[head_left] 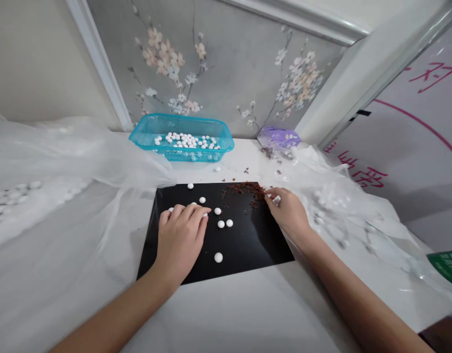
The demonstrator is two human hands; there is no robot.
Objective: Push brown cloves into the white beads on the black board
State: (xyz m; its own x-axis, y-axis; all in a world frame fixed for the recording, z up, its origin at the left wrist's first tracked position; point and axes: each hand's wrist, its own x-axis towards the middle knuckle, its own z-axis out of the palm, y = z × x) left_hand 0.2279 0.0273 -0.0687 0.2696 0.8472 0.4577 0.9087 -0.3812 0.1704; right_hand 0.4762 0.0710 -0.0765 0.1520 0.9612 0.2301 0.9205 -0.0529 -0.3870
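Observation:
Small white balls (218, 257) lie scattered on a black mat (255, 245). My left hand (184, 230) rests palm down at the mat's left side, with balls peeking out around its fingertips. One white ball shows between its thumb and index finger, which are closed around it. At the mat's far right corner is a loose pile of reddish-brown, clove-like bits (250, 189). My right hand (290, 211) is at the pile's right edge, its fingers pinched on a white ball (276, 200) that is partly hidden. Its fingertips touch or nearly touch the brown bits.
A blue plastic basket (182, 156) behind the mat contains many white balls. A purple packet (281, 137) stands at the back right. Clear plastic bags with white balls lie left (82, 162) and right (332, 191). A whiteboard (406, 132) with pink writing leans at right.

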